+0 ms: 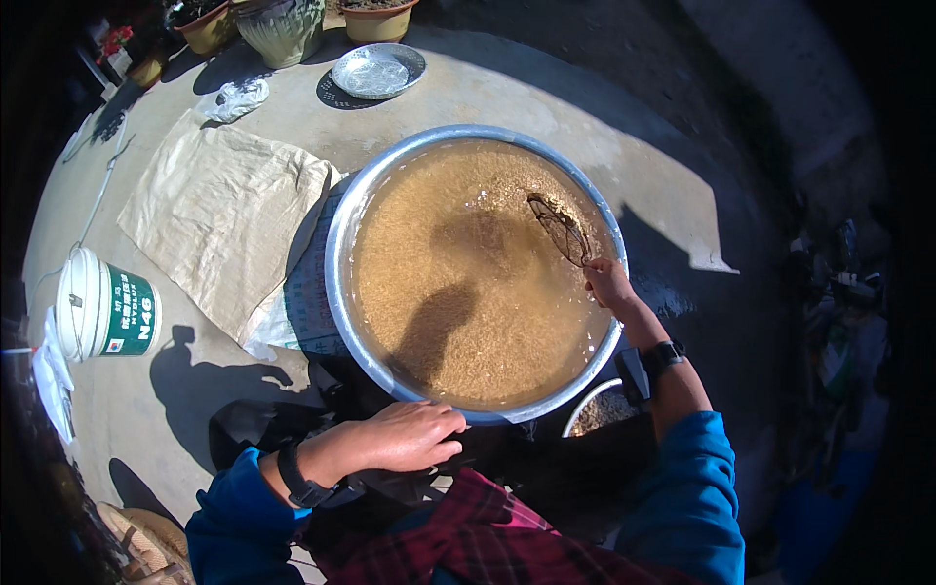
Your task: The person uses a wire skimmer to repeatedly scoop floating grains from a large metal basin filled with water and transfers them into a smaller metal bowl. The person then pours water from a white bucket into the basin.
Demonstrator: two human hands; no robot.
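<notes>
A large metal basin (338, 241) holds cloudy water and tan grain (453, 351). My right hand (608, 285), at the basin's right side, grips the handle end of a small round wire-framed strainer (559, 230). The strainer is tilted at the water, with pale grain showing around its far edge; its lower side is hard to make out. My left hand (413, 436) lies by the near rim, thumb apart from the fingers and nothing held. Whether its fingertips touch the rim is unclear. Shadows fall across the grain.
A white-and-green bucket (110, 303) and a spread woven sack (219, 212) lie to the left. Beyond are a perforated metal tray (379, 71), a plastic bag (238, 100) and potted plants (281, 33). A smaller bowl (603, 409) sits near right, a woven basket (146, 541) near left.
</notes>
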